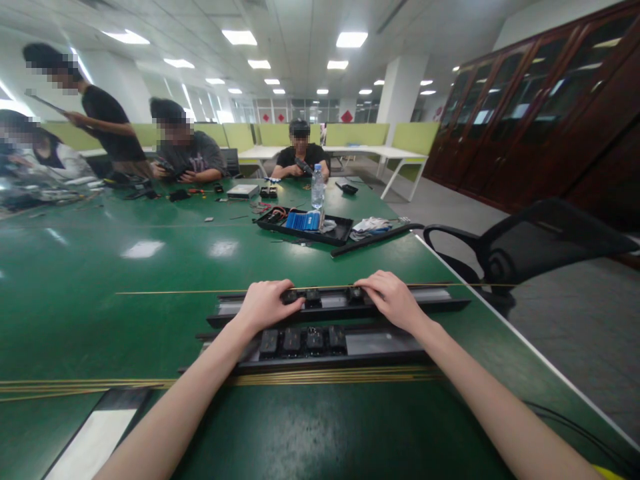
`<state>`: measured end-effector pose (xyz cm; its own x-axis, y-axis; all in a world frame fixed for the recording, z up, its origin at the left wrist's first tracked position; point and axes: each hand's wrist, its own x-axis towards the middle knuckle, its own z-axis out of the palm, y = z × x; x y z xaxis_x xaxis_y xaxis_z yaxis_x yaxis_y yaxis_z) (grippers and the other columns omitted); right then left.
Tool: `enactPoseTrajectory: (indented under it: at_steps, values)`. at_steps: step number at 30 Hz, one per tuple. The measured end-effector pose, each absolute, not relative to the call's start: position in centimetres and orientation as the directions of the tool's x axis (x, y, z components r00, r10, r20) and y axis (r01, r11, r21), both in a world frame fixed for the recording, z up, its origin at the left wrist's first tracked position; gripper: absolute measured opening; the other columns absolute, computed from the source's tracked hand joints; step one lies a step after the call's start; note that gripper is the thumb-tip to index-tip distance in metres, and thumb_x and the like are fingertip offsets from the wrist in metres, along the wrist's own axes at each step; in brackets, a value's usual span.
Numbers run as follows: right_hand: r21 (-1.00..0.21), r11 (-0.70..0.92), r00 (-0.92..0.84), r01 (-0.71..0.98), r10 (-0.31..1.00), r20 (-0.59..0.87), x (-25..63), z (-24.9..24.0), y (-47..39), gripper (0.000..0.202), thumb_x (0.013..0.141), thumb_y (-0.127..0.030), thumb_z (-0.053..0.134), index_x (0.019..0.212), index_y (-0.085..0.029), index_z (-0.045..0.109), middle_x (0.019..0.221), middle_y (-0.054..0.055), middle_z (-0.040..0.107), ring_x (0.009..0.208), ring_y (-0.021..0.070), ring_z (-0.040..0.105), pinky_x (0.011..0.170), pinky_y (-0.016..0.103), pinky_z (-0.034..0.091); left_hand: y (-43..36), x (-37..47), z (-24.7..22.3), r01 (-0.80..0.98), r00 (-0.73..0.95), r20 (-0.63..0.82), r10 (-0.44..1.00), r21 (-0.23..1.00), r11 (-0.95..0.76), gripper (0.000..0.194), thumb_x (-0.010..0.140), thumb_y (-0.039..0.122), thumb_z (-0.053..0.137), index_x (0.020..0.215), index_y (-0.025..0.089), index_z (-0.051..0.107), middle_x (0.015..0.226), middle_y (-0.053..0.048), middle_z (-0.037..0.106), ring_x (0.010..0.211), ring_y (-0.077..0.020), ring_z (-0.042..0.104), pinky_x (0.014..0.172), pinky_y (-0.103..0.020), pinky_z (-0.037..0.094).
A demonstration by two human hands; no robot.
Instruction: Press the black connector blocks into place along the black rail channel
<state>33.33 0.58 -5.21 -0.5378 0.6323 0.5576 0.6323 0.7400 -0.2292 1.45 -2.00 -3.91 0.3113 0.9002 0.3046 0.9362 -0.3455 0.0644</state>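
A long black channel (330, 303) with a pale inner strip lies across the green table, with several small black blocks (313, 297) in it. Along its far side runs a thin brass-coloured rod (170, 292). My left hand (265, 307) curls over the channel, thumb and fingers closed around a black block. Farther right, my right hand (393, 301) pinches at another black block (355, 293), its fingertips close against the rod. Nearer me is a second black channel (385, 343), holding several black blocks (293, 340) in a row.
More brass-coloured rods (340, 378) lie in front of the channels. Beyond are a black tray (340, 230) with blue items, a water bottle (317, 188) and a black bar (375, 240). A chair (540, 247) stands right of the table edge. Several people work across the table.
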Motion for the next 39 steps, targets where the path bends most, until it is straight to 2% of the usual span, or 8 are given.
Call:
enactPoseTrajectory:
  at_steps: [7,23,29,39]
  values:
    - [-0.237,0.74,-0.537,0.63,0.635,0.555,33.3,-5.0,0.4,0.024,0.099,-0.02,0.045,0.107,-0.022,0.067,0.095,0.006,0.072,0.09,0.0226,0.06,0.083,0.039,0.044,-1.5,1.3,-4.4,0.943,0.294,0.304,0.906,0.064,-0.327,0.043,0.085,0.064,0.052,0.085,0.025,0.068,0.081,-0.004,0.075,0.078,-0.0246,0.07,0.061,-0.028,0.035]
    - [-0.254,0.721,-0.525,0.645,0.659,0.539,33.6,-4.7,0.3,0.025,0.096,-0.016,0.048,0.107,-0.022,0.07,0.096,0.005,0.073,0.091,0.0221,0.061,0.083,0.039,0.046,-2.0,1.6,-3.9,0.943,0.292,0.31,0.905,0.067,-0.327,0.04,0.086,0.061,0.051,0.085,0.024,0.067,0.08,-0.004,0.075,0.077,-0.0251,0.07,0.06,-0.029,0.035]
    - [-0.293,0.697,-0.512,0.654,0.694,0.506,34.3,-4.5,0.8,0.02,0.095,-0.02,0.053,0.103,-0.023,0.071,0.094,0.004,0.074,0.089,0.0214,0.062,0.082,0.038,0.047,-1.9,1.6,-4.1,0.941,0.296,0.302,0.906,0.071,-0.331,0.038,0.087,0.059,0.05,0.085,0.024,0.067,0.079,-0.004,0.075,0.077,-0.0241,0.07,0.061,-0.029,0.037]
    - [-0.293,0.677,-0.504,0.675,0.713,0.487,35.3,-4.1,1.1,0.018,0.093,-0.025,0.055,0.099,-0.025,0.072,0.096,0.003,0.075,0.089,0.0206,0.065,0.083,0.037,0.049,-1.8,1.5,-4.1,0.937,0.291,0.316,0.903,0.098,-0.336,0.037,0.086,0.058,0.052,0.084,0.024,0.068,0.079,-0.003,0.075,0.076,-0.0238,0.07,0.061,-0.029,0.037]
